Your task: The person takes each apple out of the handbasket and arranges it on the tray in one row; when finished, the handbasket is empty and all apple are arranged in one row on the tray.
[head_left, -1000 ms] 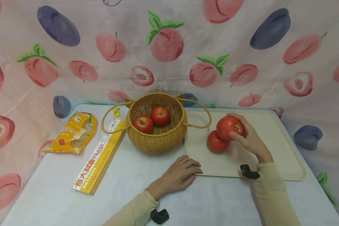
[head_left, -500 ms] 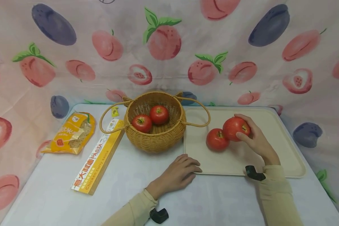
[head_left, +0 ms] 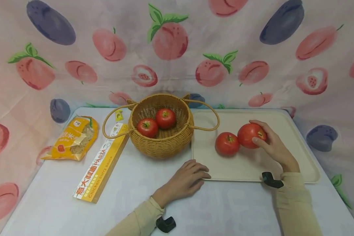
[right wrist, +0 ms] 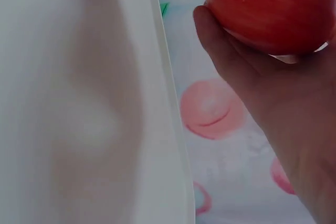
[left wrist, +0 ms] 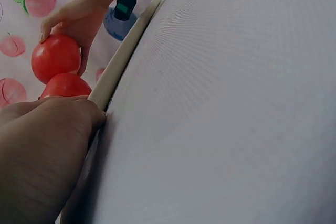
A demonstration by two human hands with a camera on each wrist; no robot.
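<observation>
My right hand (head_left: 275,147) holds a red apple (head_left: 250,135) above the cream tray (head_left: 295,164), fingers and thumb around its sides. In the right wrist view the apple (right wrist: 270,9) sits in the curve of the hand, its upper part cut off by the frame. Another apple (head_left: 227,144) rests on the tray, just left of the held one. My left hand (head_left: 184,180) lies palm down at the tray's near left corner, fingertips on the rim. Two more apples, a front one (head_left: 147,127) and a back one (head_left: 166,118), lie inside a wicker basket (head_left: 162,149).
Left of the basket lies a long pasta box (head_left: 101,167), with a yellow bag (head_left: 75,139) beyond it. A small yellow packet (head_left: 119,115) is behind the box. The basket's loop handles spread sideways, the right one (head_left: 207,128) over the tray. A fruit-print cloth (head_left: 171,75) hangs behind.
My right hand has moved right with its apple, away from the apple on the tray, which it overlapped in view before. My left hand has stayed at the tray's corner.
</observation>
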